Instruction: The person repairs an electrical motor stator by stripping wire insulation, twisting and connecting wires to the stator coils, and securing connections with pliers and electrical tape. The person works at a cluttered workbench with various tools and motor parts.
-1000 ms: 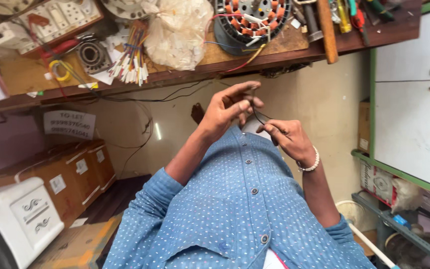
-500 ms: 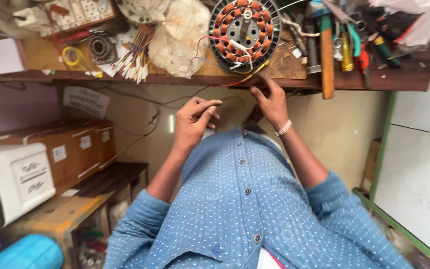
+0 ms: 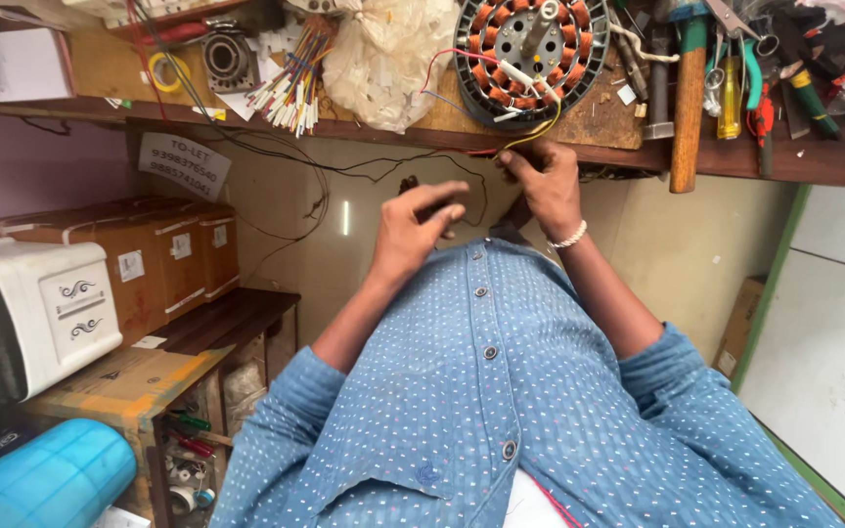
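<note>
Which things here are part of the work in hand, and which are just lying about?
In hand: right hand pinching the wires from the round copper-wound stator; left hand nearby.
Lying about: hammer, plastic bag, cardboard boxes, blue cylinder.

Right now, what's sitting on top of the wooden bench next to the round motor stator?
Beside the stator on the bench: a crumpled plastic bag, a bundle of coloured strips, a hammer and hand tools. The bag's contents cannot be made out.
</note>
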